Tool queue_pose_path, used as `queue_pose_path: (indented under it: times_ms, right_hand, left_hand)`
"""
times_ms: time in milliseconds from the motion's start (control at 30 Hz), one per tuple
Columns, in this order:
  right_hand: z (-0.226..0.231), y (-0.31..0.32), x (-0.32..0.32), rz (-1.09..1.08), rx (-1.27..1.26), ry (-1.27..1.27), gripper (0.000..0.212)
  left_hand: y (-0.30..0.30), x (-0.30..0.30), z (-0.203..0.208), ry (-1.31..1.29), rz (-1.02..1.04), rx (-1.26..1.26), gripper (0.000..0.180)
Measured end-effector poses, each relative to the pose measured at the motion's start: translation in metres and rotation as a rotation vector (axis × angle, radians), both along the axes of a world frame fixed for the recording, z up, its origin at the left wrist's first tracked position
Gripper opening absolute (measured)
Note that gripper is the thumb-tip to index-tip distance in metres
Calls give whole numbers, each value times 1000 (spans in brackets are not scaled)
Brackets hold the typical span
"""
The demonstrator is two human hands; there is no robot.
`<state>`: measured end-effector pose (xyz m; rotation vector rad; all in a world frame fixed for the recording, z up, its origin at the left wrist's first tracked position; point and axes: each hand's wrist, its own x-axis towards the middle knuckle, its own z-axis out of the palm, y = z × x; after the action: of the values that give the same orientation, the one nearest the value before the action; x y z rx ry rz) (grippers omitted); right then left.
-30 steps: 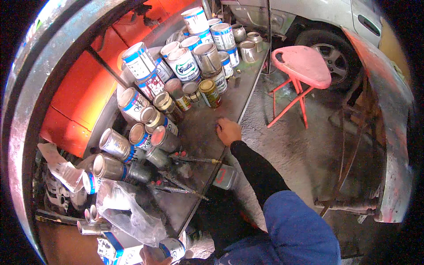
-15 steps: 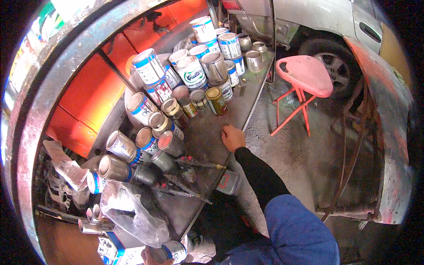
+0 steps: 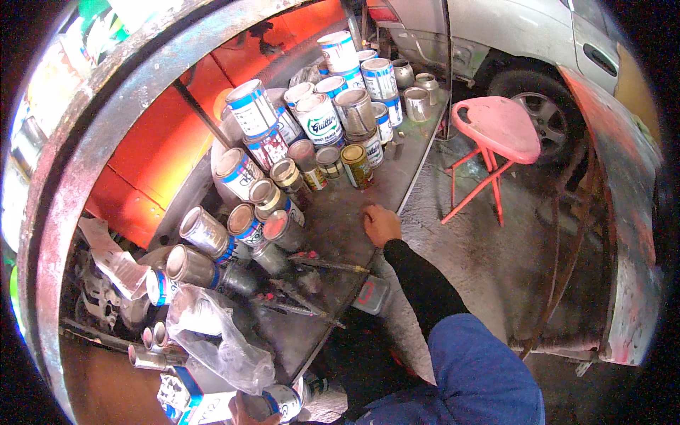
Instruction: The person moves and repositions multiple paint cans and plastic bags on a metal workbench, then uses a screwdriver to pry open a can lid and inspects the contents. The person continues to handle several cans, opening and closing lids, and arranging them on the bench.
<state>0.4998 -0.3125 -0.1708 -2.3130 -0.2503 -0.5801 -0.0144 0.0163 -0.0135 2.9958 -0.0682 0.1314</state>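
At the bottom edge my left hand (image 3: 249, 411) grips a white and blue paint can (image 3: 283, 402), whose lower part is cut off by the frame. My right hand (image 3: 383, 225) rests at the edge of the dark, dusty tabletop (image 3: 333, 219), its fingers curled in. Whether anything is inside those fingers is hidden. Beyond that hand stands a small gold-coloured can (image 3: 356, 167). A white can with green lettering (image 3: 319, 119) is among the stacked paint cans farther back.
Several paint-stained cans line the table's left side. Spray guns (image 3: 290, 304) and a crumpled plastic bag (image 3: 212, 340) lie nearer me. A small clear box (image 3: 371, 295) sits by the edge. To the right stand a pink folding stool (image 3: 496, 131) and a silver car (image 3: 489, 32).
The whole view has shifted slightly, so things appear a little farther right and lower. My right hand stays at the table edge; the left keeps its hold on the can.
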Motion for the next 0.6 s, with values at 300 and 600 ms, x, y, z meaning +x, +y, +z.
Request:
queue_pose_path:
  times_ms: [300, 600]
  right_hand:
    - [3, 0, -2, -8, -25, 67, 23]
    - [0, 1, -1, -4, 10, 40, 22]
  left_hand:
    - [-12, 2, 1, 148, 528, -332, 113]
    - [-8, 3, -6, 41, 373, -196, 112]
